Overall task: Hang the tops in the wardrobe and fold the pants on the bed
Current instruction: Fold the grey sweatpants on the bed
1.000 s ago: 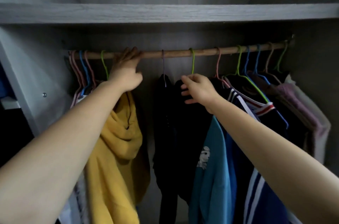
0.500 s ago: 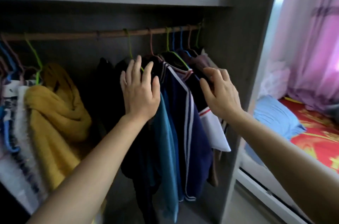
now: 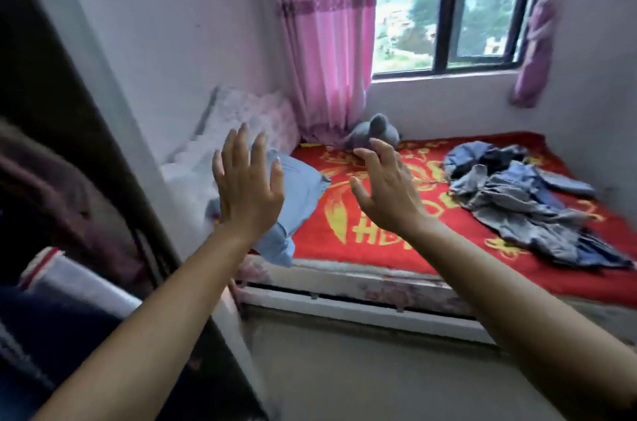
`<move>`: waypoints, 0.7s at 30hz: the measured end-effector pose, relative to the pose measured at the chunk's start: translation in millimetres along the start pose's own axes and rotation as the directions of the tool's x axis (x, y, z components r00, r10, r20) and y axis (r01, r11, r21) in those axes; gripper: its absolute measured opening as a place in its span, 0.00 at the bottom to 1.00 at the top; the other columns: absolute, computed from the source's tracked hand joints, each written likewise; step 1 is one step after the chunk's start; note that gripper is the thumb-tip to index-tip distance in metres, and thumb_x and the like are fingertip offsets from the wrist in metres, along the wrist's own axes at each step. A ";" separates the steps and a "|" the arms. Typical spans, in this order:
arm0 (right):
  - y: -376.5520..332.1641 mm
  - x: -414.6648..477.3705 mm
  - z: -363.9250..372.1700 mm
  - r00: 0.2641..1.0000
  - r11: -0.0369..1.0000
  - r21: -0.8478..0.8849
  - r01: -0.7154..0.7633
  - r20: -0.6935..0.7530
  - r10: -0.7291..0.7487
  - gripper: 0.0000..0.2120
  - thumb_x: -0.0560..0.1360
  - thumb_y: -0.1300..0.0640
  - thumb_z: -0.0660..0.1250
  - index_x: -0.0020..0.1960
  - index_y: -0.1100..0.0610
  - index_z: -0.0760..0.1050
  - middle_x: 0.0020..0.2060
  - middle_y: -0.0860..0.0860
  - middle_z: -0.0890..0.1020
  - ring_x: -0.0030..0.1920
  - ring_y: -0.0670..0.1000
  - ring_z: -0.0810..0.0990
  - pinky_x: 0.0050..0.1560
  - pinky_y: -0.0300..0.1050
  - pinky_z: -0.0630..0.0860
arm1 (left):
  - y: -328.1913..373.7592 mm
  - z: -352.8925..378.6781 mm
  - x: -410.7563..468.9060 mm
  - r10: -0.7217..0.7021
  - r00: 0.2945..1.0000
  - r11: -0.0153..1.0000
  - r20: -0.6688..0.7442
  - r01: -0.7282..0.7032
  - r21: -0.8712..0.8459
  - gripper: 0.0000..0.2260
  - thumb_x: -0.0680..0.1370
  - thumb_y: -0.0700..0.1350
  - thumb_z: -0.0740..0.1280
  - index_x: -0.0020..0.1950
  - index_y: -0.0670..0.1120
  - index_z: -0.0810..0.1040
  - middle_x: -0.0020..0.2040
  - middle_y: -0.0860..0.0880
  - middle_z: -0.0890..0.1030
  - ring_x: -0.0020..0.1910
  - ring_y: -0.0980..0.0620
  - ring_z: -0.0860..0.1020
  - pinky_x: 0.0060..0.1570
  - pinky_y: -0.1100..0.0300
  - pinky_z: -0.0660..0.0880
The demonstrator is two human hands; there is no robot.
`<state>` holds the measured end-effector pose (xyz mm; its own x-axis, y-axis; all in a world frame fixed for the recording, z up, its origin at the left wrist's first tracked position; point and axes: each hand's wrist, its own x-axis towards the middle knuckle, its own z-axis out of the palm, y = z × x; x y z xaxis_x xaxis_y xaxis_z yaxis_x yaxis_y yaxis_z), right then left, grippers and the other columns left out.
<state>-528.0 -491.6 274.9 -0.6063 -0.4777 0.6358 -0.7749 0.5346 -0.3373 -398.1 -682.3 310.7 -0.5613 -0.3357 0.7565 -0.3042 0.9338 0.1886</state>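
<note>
- Both hands were empty. The left hand (image 3: 246, 193) was raised mid-frame with its fingers spread straight, and the right hand (image 3: 386, 193) was beside it with fingers loosely bent. Neither touched anything.
- The heap of clothes (image 3: 527, 203) lay crumpled on the bed (image 3: 379, 248) at the right of the frame, well apart from both hands.
- Hung tops (image 3: 62, 282) showed at lower left in the wardrobe (image 3: 69, 144).
- The step looked like going to the heap. It would go best to lift one garment free, shake it loose, then judge whether it is a top or pants.

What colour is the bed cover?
The cover is red with yellow patterns and lettering, best seen in the head view.
</note>
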 end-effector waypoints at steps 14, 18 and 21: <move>383.0 -25.2 -106.3 0.889 0.860 -0.304 -0.410 0.077 0.451 0.23 0.77 0.51 0.66 0.70 0.56 0.70 0.69 0.57 0.69 0.70 0.58 0.67 0.69 0.58 0.67 | 306.7 300.4 43.7 0.226 0.911 0.944 0.346 -0.117 -0.309 0.24 0.80 0.50 0.62 0.75 0.46 0.64 0.77 0.43 0.60 0.77 0.43 0.56 0.72 0.39 0.55; 450.7 -9.3 -83.6 0.853 0.815 -0.349 -0.462 0.074 0.516 0.24 0.77 0.50 0.65 0.70 0.55 0.69 0.69 0.56 0.69 0.69 0.58 0.67 0.68 0.55 0.64 | 329.8 373.6 61.6 0.268 0.876 0.938 0.401 -0.141 -0.317 0.25 0.80 0.51 0.62 0.76 0.47 0.63 0.78 0.43 0.59 0.77 0.42 0.56 0.72 0.39 0.56; 501.6 8.0 -52.5 0.822 0.790 -0.389 -0.474 0.125 0.555 0.25 0.77 0.50 0.64 0.72 0.55 0.67 0.70 0.56 0.67 0.71 0.57 0.65 0.71 0.55 0.61 | 340.7 437.6 79.5 0.296 0.847 0.935 0.442 -0.161 -0.316 0.26 0.80 0.52 0.61 0.77 0.47 0.62 0.78 0.42 0.58 0.77 0.41 0.55 0.72 0.38 0.56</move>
<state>-912.1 -190.6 147.2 -0.9510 -0.1836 0.2487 -0.2554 0.9198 -0.2978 -883.2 -445.3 161.1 -0.9056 -0.0632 0.4193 0.0495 0.9663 0.2525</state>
